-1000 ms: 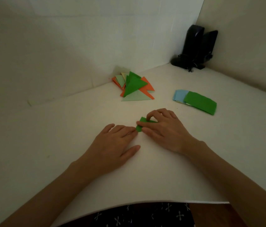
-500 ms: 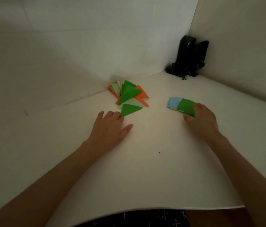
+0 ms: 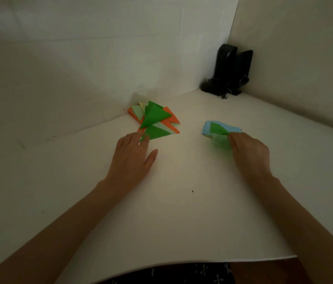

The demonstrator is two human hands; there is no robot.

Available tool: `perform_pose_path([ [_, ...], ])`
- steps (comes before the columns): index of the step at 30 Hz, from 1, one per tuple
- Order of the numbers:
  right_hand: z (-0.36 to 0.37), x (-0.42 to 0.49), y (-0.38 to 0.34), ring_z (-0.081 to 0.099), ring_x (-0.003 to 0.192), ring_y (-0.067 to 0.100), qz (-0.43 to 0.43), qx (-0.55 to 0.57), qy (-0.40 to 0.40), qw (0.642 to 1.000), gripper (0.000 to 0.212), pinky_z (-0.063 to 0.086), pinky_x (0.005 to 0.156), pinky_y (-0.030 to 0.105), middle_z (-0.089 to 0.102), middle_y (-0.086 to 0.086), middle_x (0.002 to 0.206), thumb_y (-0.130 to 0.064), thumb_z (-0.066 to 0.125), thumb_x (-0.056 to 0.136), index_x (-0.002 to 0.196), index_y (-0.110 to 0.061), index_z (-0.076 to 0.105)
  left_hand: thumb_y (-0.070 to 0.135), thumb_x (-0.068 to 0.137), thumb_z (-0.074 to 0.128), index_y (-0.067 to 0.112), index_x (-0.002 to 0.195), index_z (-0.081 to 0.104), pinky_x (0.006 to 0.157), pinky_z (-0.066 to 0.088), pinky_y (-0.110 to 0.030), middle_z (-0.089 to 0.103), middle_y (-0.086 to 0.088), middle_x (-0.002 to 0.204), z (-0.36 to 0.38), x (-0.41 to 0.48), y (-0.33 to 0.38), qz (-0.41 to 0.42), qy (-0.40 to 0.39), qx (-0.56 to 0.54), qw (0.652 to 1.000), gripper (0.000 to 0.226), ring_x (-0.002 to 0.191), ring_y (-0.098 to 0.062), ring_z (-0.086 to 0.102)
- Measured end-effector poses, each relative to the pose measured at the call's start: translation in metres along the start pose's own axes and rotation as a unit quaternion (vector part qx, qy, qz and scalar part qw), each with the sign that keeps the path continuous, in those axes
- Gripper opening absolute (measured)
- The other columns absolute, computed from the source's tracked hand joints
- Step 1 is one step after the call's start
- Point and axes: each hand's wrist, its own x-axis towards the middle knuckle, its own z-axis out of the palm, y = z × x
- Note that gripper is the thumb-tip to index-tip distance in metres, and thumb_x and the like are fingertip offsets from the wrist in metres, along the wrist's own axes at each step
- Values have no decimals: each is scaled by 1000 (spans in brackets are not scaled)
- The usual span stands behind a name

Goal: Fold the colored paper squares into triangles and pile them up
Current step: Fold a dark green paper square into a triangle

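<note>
Two hands engaged. Our left hand (image 3: 133, 156), fingers flat, touches the green folded paper triangle (image 3: 158, 132) at the near edge of the multicoloured paper-triangle pile (image 3: 155, 116). Right of the pile, our right hand (image 3: 249, 152) pinches a green paper square (image 3: 219, 138). Risk: the pinch drags light blue paper squares (image 3: 223, 125) along.

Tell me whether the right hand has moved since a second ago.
Yes. The right hand left the spot beside the left hand and went right, to the blue paper stack, where its fingers now pinch a green sheet.
</note>
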Motion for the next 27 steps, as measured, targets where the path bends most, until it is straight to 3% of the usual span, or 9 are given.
perform_pose_path([
  [3,-9,2,-24,57,50,30,-146,35,129,980,23,47,46,31,66,12,70,-16,49,91,86,-3,68,34,95,46,10,111,63,83,45,-24,61,-4,108,-16,-12,17,-85,4,-305,949,33,93,-16,60],
  [4,-10,3,-33,60,54,30,-199,55,137,969,24,50,49,32,68,12,75,-17,50,92,90,-2,69,31,95,47,15,108,62,80,45,-21,62,-1,105,-22,-14,24,-147,-52,-429,890,25,89,-11,63],
  [6,-10,1,-51,66,68,31,-292,95,125,944,22,54,59,35,71,14,90,-15,55,90,96,-1,71,36,92,46,19,105,56,75,50,-25,66,-6,102,-28,-10,28,-280,-117,-644,702,23,82,-9,67],
  [8,-2,-5,-66,68,81,28,-367,103,93,920,19,54,67,33,71,13,101,-13,60,88,99,-2,71,42,86,49,13,109,52,69,57,-28,68,-13,97,-30,-7,21,-367,-113,-751,537,36,79,-17,69],
  [10,5,-12,-76,68,89,26,-408,102,60,905,20,53,71,32,70,12,106,-14,57,90,101,-5,71,23,91,50,7,105,54,64,58,-28,71,-14,88,-33,-10,14,-374,-104,-790,475,22,74,-19,70],
  [15,5,-17,-81,64,97,28,-425,113,7,898,25,53,79,36,67,13,111,-20,55,93,107,-5,69,-18,85,42,4,112,57,67,59,-31,69,-16,92,-24,-19,9,-339,-87,-793,499,38,78,-21,70],
  [19,6,-21,-90,59,107,27,-423,100,-7,901,34,45,89,35,65,11,116,-31,57,94,117,-8,63,-19,85,40,-1,109,59,70,58,-29,68,-15,98,-19,-18,10,-317,-77,-794,514,36,82,-19,69],
  [24,11,-17,-107,66,96,28,-441,87,69,891,20,44,87,34,69,13,108,-5,60,89,106,-4,70,-15,83,48,8,106,62,65,56,-24,66,-13,103,-22,-20,11,-303,-55,-787,534,35,81,-14,68],
  [27,12,-15,-110,67,93,28,-449,112,87,882,19,46,83,33,70,13,104,-3,55,91,99,-2,72,-13,77,58,18,113,60,71,56,-26,65,-4,110,-19,-20,6,-286,-1,-746,601,48,92,-13,66],
])
